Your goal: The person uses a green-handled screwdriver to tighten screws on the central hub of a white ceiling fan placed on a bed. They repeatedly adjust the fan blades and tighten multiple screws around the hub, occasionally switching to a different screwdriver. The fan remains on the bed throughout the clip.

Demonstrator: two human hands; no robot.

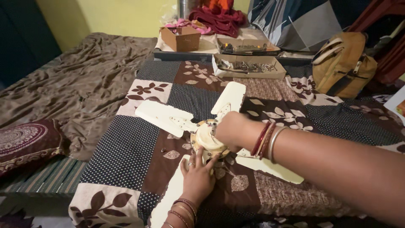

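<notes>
A cream ceiling fan [168, 116] with several blades lies flat on a patchwork bedspread [139, 156]. Its round motor hub [204, 137] sits in the middle. My right hand [232, 131] reaches in from the right, fingers curled over the hub's top right side; what it grips is hidden. My left hand [196, 177] rests on the near blade, fingertips touching the hub's lower edge. Both wrists wear bangles.
Two shallow cardboard trays of metal parts [247, 65] lie at the bed's far edge. A brown basket box [181, 38], a tan backpack [344, 63], a crumpled brown sheet [80, 84] and a maroon cushion [25, 143] surround the spread. Small screws [163, 150] lie near the hub.
</notes>
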